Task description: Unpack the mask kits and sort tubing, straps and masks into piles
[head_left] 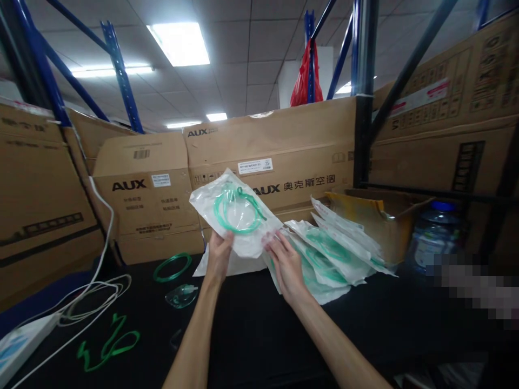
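Observation:
I hold up a sealed clear plastic pouch [235, 213] with coiled green tubing inside, above a black table [251, 329]. My left hand [219, 256] grips its lower edge, fingers closed on the plastic. My right hand [286, 262] pinches the pouch's lower right corner. Just right of my hands lies a pile of similar pouches [336, 248], fanned out on the table.
Loose on the table at left: a coil of green tubing [172, 266], a clear mask [182, 295], a green strap [109, 346] and white cables [89, 297]. AUX cardboard boxes [150, 194] line the back. An open carton [377, 216] and water bottle [432, 237] stand right.

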`<state>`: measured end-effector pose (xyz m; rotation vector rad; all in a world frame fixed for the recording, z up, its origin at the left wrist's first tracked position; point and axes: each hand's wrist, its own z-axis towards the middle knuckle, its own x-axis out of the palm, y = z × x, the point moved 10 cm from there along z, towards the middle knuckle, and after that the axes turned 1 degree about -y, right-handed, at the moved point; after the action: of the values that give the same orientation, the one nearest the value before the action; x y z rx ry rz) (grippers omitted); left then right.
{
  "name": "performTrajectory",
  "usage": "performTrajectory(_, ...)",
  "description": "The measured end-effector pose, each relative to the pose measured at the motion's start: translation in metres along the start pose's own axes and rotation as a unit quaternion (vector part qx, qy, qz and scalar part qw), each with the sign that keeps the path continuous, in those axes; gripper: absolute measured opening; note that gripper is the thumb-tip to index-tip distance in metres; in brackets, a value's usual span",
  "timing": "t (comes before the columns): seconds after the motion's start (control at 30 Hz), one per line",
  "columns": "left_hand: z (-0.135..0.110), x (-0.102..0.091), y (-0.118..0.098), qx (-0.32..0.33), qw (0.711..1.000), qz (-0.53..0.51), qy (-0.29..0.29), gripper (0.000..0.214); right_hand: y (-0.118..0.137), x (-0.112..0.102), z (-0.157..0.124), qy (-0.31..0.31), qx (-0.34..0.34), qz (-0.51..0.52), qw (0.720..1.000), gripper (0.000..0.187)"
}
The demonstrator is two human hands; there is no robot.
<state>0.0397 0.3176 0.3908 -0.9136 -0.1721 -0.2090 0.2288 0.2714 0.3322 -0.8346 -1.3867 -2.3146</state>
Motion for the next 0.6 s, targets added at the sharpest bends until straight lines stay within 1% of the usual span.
performTrajectory(0.1,-0.003,0.009,-0.001,-0.02,0.999,0.002,0.028,0.089,-0.007,0.011,-0.002,0.039,0.05,0.037,0.997,0.05)
performTrajectory(0.17,-0.006,0.014,-0.001,-0.039,0.998,0.009,0.053,0.087,-0.01,0.018,-0.005,0.058,0.072,0.049,0.995,0.05)
performTrajectory(0.23,-0.009,0.015,0.003,-0.063,0.995,0.024,0.072,0.078,-0.01,0.02,-0.007,0.064,0.082,0.055,0.993,0.051)
performTrajectory(0.3,-0.01,0.012,0.01,-0.088,0.993,0.046,0.069,0.066,-0.01,0.018,-0.008,0.057,0.089,0.055,0.993,0.052)
performTrajectory(0.37,-0.01,0.003,0.02,-0.109,0.99,0.074,0.046,0.063,-0.011,0.014,-0.009,0.049,0.1,0.047,0.993,0.051)
performTrajectory(0.47,-0.007,-0.014,0.037,-0.127,0.984,0.12,-0.013,0.064,-0.015,0.011,-0.01,0.041,0.12,0.02,0.992,0.049)
performTrajectory(0.53,-0.005,-0.029,0.046,-0.131,0.977,0.154,-0.069,0.061,-0.017,0.01,-0.011,0.034,0.126,-0.003,0.991,0.05)
performTrajectory(0.6,-0.004,-0.049,0.05,-0.129,0.964,0.189,-0.138,0.053,-0.016,0.009,-0.012,0.027,0.125,-0.029,0.991,0.049)
